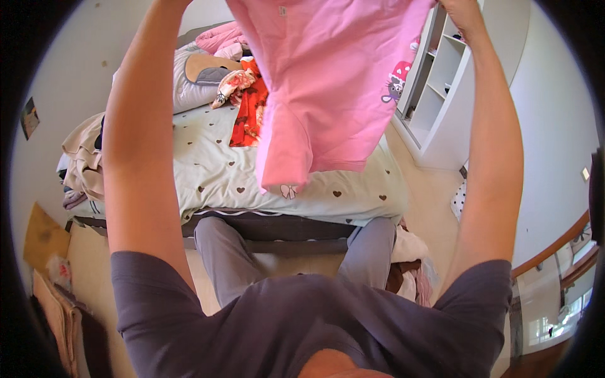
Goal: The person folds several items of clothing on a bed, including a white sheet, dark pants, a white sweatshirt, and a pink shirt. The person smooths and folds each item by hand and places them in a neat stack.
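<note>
A pink cloth garment hangs spread in front of me, with creases, a small label near its top and a printed cartoon animal at its right side. A tube-like part with a hemmed end hangs at its lower left. My right hand, partly cut off by the upper edge, grips the garment's upper right corner. My left arm reaches up past the frame, and my left hand is out of view. The garment's lower end hangs over a pale green bed sheet with dark hearts.
Behind the garment lie red floral cloth, a quilted pillow and pink bedding. Beige clothing is heaped at the bed's left. White open shelves stand at the right; clothes lie beside my knee. Folded cardboard leans lower left.
</note>
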